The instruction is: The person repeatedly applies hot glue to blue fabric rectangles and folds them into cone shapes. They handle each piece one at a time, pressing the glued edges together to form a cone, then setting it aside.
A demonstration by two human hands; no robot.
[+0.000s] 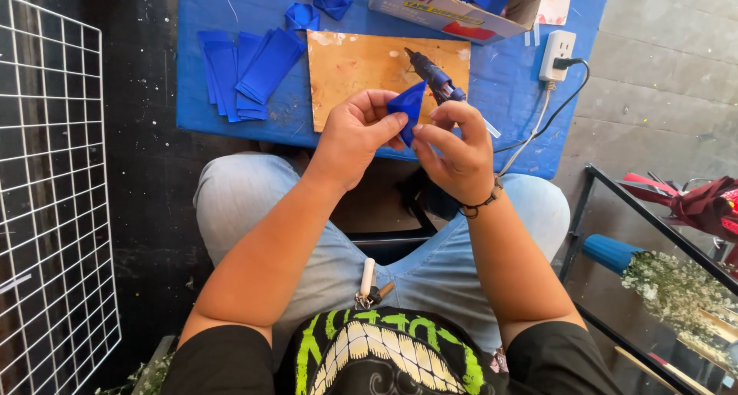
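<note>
Both hands pinch one blue ribbon (407, 107). Left hand (355, 137) and right hand (455, 153) have fingers clamped on it, above the board (354, 72).

a folded ribbon piece (407, 107) sits between the left hand (355, 134) and right hand (453, 149), above the lap. beyond them a board (354, 68) lies on the table (515, 87), a glue gun (430, 76) on it, cut strips (242, 72) to its left, a power strip (557, 55) to its right.

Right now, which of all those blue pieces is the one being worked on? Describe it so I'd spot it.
Start at the blue table and its wooden board. Just in front, the left hand and right hand pinch a folded blue piece. Unlike the flat blue strips, it is a pointed triangle held in the air.
</note>
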